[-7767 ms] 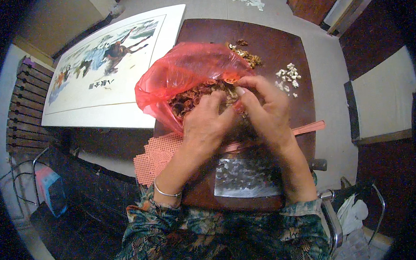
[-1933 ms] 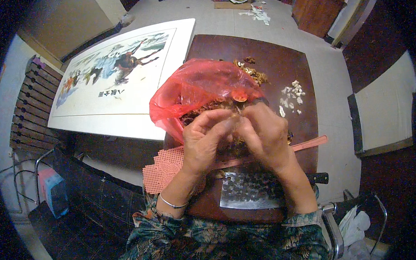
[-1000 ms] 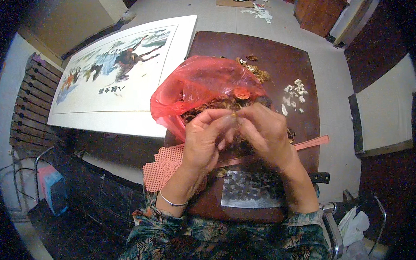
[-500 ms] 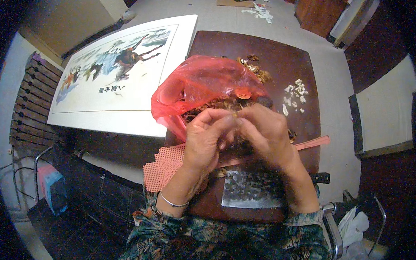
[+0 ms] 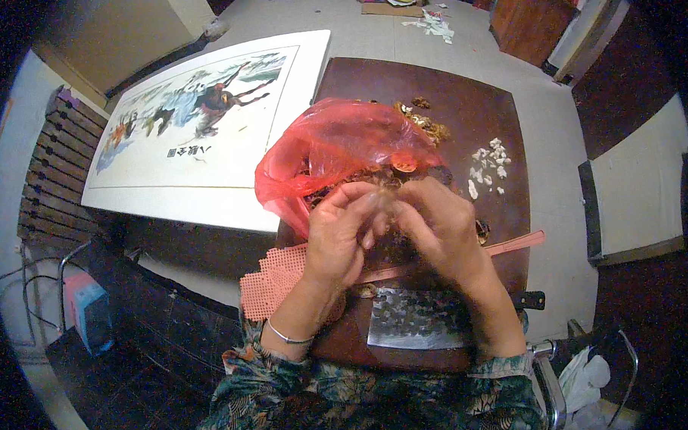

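At table centre, my left hand (image 5: 343, 234) and right hand (image 5: 439, 230) are drawn together, fingertips meeting over a small brownish piece (image 5: 381, 206) pinched between them; what it is exactly I cannot tell, as the fingers hide most of it. It sits just at the mouth of the red bag (image 5: 334, 151), which lies at 11 o'clock from the hands, crumpled and translucent, with dark brown bits showing inside.

To do this well, I judge the grip should stay at the fingertips, with the thumbs working the skin loose while the piece stays over the table (image 5: 461, 97), so scraps fall there and not on my lap. Short, light pulls would suit something this small; a hard squeeze could crush it.

A heap of brown husks (image 5: 424, 121) lies at 12 o'clock, beyond the bag. White pieces (image 5: 487, 161) are scattered at 2 o'clock, apart from the husks. A cleaver (image 5: 420, 326) lies flat at 6 o'clock, just under my wrists, with its dark handle pointing to 3 o'clock. An orange mesh (image 5: 274, 282) hangs off the table edge at 8 o'clock.

A large white board (image 5: 197, 129) with a painted scene and a few dark characters lies at 10 o'clock. A small pink and blue box (image 5: 90, 311) stands on the floor at 9 o'clock.
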